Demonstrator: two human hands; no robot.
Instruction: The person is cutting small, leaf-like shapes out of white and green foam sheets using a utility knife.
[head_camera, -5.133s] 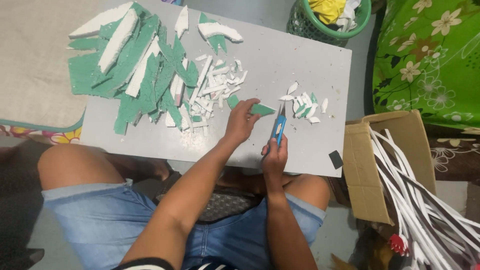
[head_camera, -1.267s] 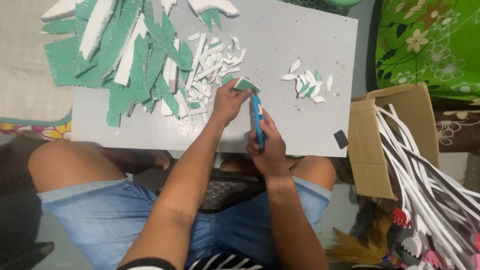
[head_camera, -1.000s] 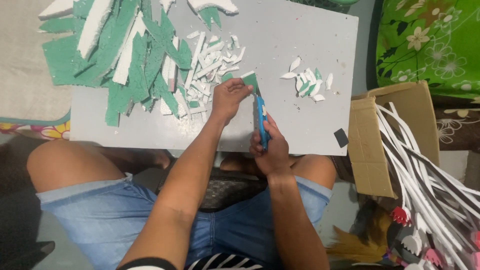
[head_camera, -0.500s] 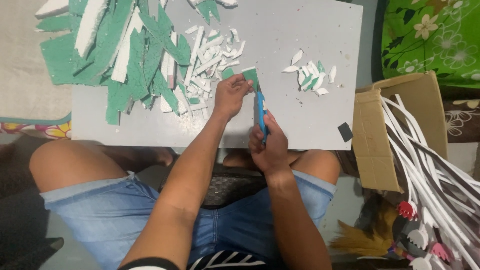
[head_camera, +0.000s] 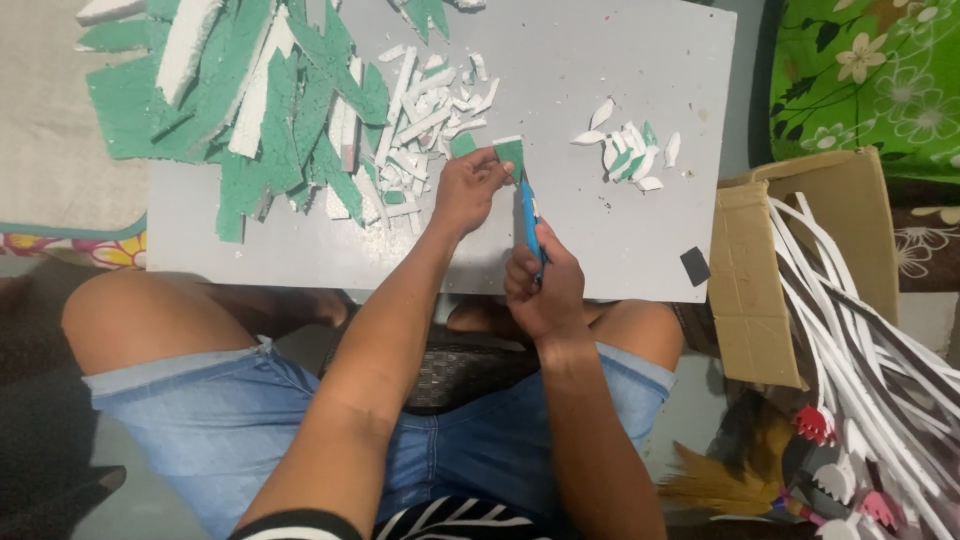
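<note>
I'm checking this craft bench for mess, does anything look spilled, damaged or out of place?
Mostly cutting mess. Green and white foam offcuts lie heaped across the grey board, with small crumbs beside them. The cardboard box at right has a torn, sagging side, and white strips spill out.

The left hand (head_camera: 468, 190) lies palm down, fingers curled and pinched together toward three o'clock, its forearm running back toward seven o'clock. The right hand (head_camera: 545, 290) sits at about five o'clock from it, closed in a fist with knuckles up and thumb pointing to twelve. Its forearm drops back toward five o'clock.
</note>
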